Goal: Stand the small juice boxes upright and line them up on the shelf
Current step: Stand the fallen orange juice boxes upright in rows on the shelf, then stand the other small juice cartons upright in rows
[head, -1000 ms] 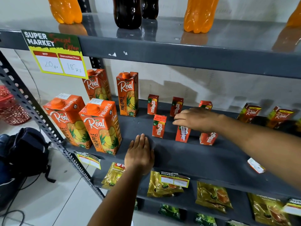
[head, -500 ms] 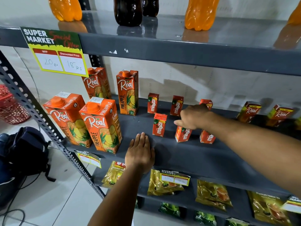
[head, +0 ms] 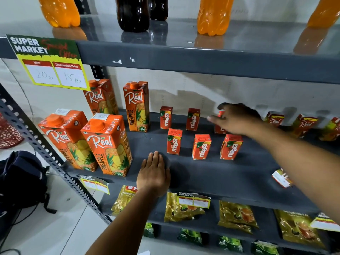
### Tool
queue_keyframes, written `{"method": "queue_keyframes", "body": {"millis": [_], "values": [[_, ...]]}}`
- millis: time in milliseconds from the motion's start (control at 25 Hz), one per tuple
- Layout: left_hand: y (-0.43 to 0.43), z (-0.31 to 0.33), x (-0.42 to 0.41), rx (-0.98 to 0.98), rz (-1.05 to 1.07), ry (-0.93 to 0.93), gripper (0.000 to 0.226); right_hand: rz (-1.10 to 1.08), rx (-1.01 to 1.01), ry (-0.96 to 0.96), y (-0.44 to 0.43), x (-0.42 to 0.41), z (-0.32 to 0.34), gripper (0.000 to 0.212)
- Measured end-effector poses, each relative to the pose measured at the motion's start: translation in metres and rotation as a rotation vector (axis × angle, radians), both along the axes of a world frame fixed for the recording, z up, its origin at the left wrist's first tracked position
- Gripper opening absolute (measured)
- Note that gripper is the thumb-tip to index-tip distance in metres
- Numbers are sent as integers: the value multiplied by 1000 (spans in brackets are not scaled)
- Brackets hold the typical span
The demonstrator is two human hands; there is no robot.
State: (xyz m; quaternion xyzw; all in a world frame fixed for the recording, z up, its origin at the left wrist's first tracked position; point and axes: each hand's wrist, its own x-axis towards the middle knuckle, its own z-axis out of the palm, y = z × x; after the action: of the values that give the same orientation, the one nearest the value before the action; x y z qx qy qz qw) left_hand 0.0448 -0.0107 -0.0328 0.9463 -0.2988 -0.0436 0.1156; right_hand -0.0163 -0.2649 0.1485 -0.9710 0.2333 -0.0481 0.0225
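Note:
Small red Maaza juice boxes stand upright in two rows on the grey middle shelf [head: 211, 173]. The front row holds three boxes: left [head: 174, 141], middle [head: 201, 147] and right [head: 231, 147]. Two more stand behind, left [head: 166, 117] and middle [head: 192, 119]. A third back box [head: 219, 128] is mostly hidden by my right hand [head: 237, 119], which hovers over it, blurred, with thumb and fingers stretched out apart. My left hand [head: 153, 173] lies flat, palm down, on the shelf's front part and holds nothing.
Tall Real pineapple cartons [head: 108, 144] fill the shelf's left end. Small Real boxes [head: 304, 124] stand at the back right. Soda bottles [head: 213, 15] stand on the shelf above, pouches [head: 184, 208] lie below. A backpack [head: 22, 181] sits on the floor at left.
My right hand left the front middle box, which was tilted and now stands upright, and moved up to the back right box. My left hand stayed put.

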Motion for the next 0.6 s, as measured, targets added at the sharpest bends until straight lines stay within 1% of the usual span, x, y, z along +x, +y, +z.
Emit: {"method": "queue_keyframes", "body": {"millis": [120, 240, 280, 360, 440, 480, 520, 600], "values": [[0, -2, 1, 17, -7, -10, 65, -38, 111, -15, -49, -30, 2, 70], [3, -2, 1, 26, -9, -21, 62, 9, 142, 99, -87, -71, 4, 58], [5, -3, -1, -10, -9, -47, 60, 28, 133, 151, -99, -87, 3, 55], [7, -6, -12, -158, -17, -171, 58, 43, 108, 283, -116, -123, -5, 54], [-9, -4, -41, -280, -113, -276, 55, 28, 52, 412, -125, -153, -20, 57], [-26, -2, -63, -277, -202, -296, 53, 36, -7, 479, -125, -163, -29, 58], [-47, -1, -85, -256, -311, -282, 53, 70, -81, 549, -122, -169, -39, 58], [-99, 6, -124, -228, -453, -163, 55, 179, -243, 626, -116, -174, -58, 56]]}}
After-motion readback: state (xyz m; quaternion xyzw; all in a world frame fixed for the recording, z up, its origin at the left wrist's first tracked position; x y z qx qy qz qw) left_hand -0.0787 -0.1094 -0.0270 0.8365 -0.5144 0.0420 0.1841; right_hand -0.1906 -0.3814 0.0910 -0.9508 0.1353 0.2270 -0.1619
